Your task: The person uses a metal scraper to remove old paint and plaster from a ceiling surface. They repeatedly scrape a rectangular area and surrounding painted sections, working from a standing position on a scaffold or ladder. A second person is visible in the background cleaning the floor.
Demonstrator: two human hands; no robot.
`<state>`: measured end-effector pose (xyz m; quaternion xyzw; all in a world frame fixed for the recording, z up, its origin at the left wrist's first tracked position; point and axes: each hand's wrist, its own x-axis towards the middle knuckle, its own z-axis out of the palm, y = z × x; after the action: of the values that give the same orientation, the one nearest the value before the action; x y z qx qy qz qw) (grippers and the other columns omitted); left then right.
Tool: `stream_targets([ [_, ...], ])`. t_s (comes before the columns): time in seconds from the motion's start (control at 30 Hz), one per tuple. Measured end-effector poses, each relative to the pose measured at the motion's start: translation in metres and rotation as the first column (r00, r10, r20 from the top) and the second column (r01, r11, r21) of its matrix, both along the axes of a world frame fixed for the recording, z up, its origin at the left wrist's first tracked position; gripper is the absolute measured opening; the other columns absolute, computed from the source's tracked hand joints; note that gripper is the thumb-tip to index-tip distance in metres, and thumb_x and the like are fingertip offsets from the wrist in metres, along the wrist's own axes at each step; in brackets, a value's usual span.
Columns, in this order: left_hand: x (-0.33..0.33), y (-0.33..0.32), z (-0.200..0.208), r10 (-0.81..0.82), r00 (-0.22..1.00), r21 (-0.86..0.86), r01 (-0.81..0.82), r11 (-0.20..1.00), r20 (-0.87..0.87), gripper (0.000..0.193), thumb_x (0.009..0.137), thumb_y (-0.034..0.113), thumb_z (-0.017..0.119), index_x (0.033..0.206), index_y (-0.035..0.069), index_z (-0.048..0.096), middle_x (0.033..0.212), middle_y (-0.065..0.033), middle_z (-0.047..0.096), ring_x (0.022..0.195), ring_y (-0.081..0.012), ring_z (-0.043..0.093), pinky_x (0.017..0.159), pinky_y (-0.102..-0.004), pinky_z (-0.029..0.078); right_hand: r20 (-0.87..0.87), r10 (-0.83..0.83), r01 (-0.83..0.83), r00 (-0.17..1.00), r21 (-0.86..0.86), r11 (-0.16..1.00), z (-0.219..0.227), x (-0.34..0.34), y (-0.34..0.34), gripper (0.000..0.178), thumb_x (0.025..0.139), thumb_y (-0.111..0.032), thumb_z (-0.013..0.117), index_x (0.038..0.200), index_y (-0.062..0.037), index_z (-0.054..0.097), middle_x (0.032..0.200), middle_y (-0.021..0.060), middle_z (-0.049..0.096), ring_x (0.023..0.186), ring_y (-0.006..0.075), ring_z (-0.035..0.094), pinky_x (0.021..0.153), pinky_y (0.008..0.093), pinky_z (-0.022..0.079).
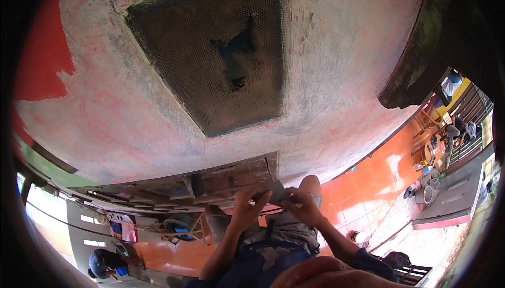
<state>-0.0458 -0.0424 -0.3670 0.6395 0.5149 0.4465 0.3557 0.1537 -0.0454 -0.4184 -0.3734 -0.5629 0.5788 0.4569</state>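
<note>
Between my hands, in front of my lap, is a small dark grey sheet [277,193], stiff and flat like sandpaper. My left hand [247,207] is closed on its left edge, with the thumb up against it. At its lower right edge, my right hand [304,207] pinches it with bent fingers. Beyond the hands rises a wall [336,67] with patchy whitish, grey and pinkish paint. Set in this wall is a dark mesh panel [210,72] with a torn hole. Just beyond my left hand lies a dark wooden panel [226,176] with slats.
Orange tiles [352,193] cover the floor. A person [108,260] bends down at the lower left. Near my left side stands a wooden stool [197,230] with a dark bucket [179,225]. Farther right are a cluttered round table [434,148], pails [427,194] and railings.
</note>
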Motion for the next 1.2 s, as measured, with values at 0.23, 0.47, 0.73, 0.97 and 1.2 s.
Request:
stream_targets([
  [0.23, -0.03, -0.081, -0.08, 0.344, 0.936, -0.54, -0.254, 0.803, 0.071, 0.03, 0.1, 0.025, 0.064, 0.095, -0.004, 0.066, 0.07, -0.0018, 0.06, 0.063, -0.0058, 0.053, 0.056, -0.0238, 0.04, 0.137, -0.033, 0.1, 0.99, -0.521, 0.847, -0.056, -0.061, -0.095, 0.023, 0.094, -0.015, 0.072, 0.108, 0.0036, 0.068, 0.093, 0.0081, 0.073, 0.086, 0.0118, 0.068, 0.074, 0.0271, 0.054],
  [0.47, 0.003, -0.052, -0.08, 0.137, 0.891, -0.33, 0.014, 0.944, 0.432, 0.035, 0.108, 0.031, 0.048, 0.112, -0.003, 0.057, 0.08, -0.0027, 0.057, 0.073, -0.0083, 0.051, 0.063, -0.0284, 0.04, 0.251, -0.131, 0.165, 0.959, -0.119, 0.979, -0.025, -0.05, -0.017, 0.028, 0.09, -0.016, 0.074, 0.106, 0.0054, 0.068, 0.092, 0.0148, 0.075, 0.086, 0.0188, 0.073, 0.073, 0.0307, 0.056],
  [0.73, 0.01, -0.046, -0.055, -0.07, 0.902, -0.425, 0.268, 0.865, 0.427, 0.034, 0.108, 0.029, 0.045, 0.12, -0.001, 0.053, 0.088, -0.0041, 0.058, 0.081, -0.0113, 0.055, 0.072, -0.0295, 0.046, 0.125, -0.333, 0.31, 0.935, 0.175, 0.934, 0.012, -0.049, 0.023, 0.017, 0.097, -0.01, 0.067, 0.102, 0.0052, 0.064, 0.09, 0.0082, 0.071, 0.078, 0.0105, 0.065, 0.065, 0.0262, 0.052],
  [0.97, -0.006, -0.063, -0.046, -0.097, 0.766, -0.287, 0.35, 0.892, 0.635, 0.036, 0.104, 0.015, 0.05, 0.137, 0.0, 0.049, 0.089, -0.0029, 0.058, 0.073, -0.007, 0.052, 0.065, -0.0252, 0.045, 0.144, -0.406, 0.336, 0.903, 0.352, 0.873, 0.01, -0.057, -0.001, 0.029, 0.096, -0.005, 0.062, 0.122, 0.0065, 0.055, 0.102, 0.0124, 0.069, 0.085, 0.017, 0.066, 0.076, 0.0298, 0.053],
  [1.2, 0.003, -0.047, -0.038, -0.301, 0.834, -0.082, 0.378, 0.922, 0.462, 0.057, 0.096, 0.002, 0.053, 0.152, 0.004, 0.039, 0.091, -0.0071, 0.057, 0.068, -0.016, 0.054, 0.064, -0.0285, 0.046, 0.164, -0.586, 0.36, 0.793, 0.65, 0.67, 0.039, -0.029, 0.007, 0.07, 0.088, -0.013, 0.067, 0.148, 0.0018, 0.035, 0.15, 0.0236, 0.037, 0.128, 0.0335, 0.048, 0.09, 0.0387, 0.051],
])
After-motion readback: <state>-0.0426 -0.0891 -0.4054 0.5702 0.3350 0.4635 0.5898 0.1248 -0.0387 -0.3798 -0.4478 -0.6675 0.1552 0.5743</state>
